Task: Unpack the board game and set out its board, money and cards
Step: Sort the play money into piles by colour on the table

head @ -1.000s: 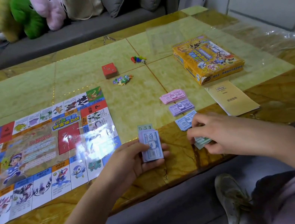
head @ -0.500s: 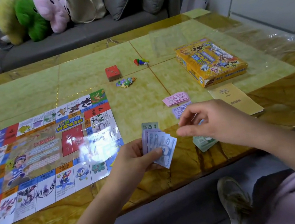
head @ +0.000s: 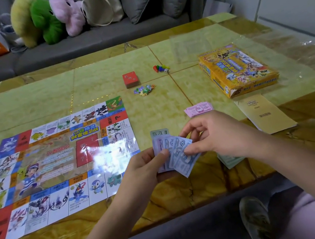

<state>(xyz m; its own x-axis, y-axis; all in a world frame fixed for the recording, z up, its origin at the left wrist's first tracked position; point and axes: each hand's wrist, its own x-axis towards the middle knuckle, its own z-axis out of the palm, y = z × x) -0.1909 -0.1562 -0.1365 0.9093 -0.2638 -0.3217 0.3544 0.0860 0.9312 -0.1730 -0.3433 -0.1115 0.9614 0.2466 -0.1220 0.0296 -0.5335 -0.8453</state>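
Over on the left of the frame the game board (head: 55, 164) lies unfolded flat on the tabletop (head: 23, 105), with glare on its right part. Just right of it, bottom centre, the left hand (head: 146, 167) grips a fan of blue-purple banknotes (head: 180, 157), thumb on top and fingers underneath. Further up sit a red card deck (head: 130, 79), a little heap of colourful tokens (head: 144, 90), some pawns (head: 157, 68) and a die (head: 167, 71). One green note (head: 159, 133) peeks out behind the fan. The right hand (head: 214, 136) pinches the fan's right side between thumb and fingers. Pink banknotes (head: 199, 109) lie just above it, and a green stack (head: 231, 160) sits half under the wrist. Far right there's the yellow game box (head: 238, 69), with a tan booklet (head: 267, 114) just below it.
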